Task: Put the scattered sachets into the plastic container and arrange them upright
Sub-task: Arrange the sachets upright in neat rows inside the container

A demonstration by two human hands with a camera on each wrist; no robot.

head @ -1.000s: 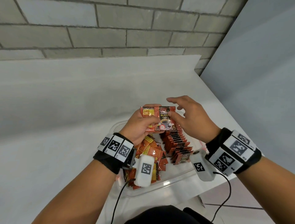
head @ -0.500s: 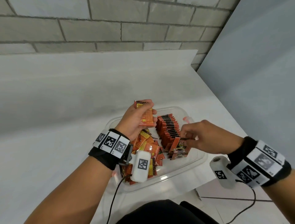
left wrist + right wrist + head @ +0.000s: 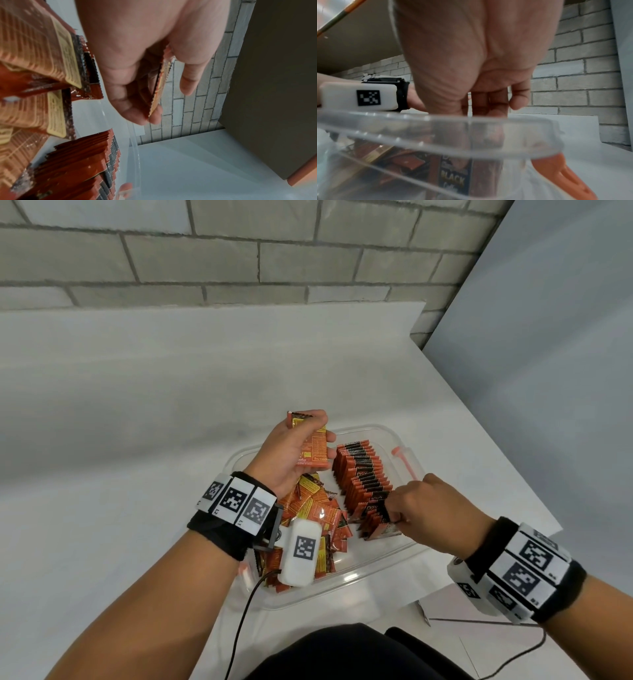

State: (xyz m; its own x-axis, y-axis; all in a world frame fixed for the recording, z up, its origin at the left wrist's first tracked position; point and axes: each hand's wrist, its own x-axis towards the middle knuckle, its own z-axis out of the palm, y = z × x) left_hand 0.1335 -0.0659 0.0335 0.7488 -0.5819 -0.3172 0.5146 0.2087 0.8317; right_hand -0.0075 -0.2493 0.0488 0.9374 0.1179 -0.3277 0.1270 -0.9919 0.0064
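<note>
Roughly halfway, going by the look of it. Nothing stray showing on the plain white worktop (image 3: 144, 412), so everything visible already sits inside the clear rectangular plastic container (image 3: 404, 436) or in a hand. Still to do: standing up the messy part.

Left half of the container: loose heap of orange and yellow foil sachets (image 3: 320, 508), lying flat and crooked, overlapping any which way, partly hidden under the wrist gear. Plenty left there.

Above that heap, left hand (image 3: 291, 453) raised over the container's far-left corner, palm turned inward, fingers and thumb curled round a small stack of orange sachets (image 3: 313, 445) held upright, printed backs facing the camera. Count in the stack hard to call; wrist view only gives the edge of it (image 3: 158, 86).

Right half: neat row of red-and-black sachets (image 3: 359, 474) on edge, leaning like dominoes, running from the far wall toward the near side. Done part, basically.

At the near end of that row, right hand (image 3: 431, 508) dipped down into the container, knuckles up, fingertips pinching one black-fronted coffee sachet (image 3: 385, 529) and slotting it against the last one in line. Probably a matter of letting go once it leans properly. Orange clip (image 3: 404, 462) on the container's right rim, just beside that hand.
</note>
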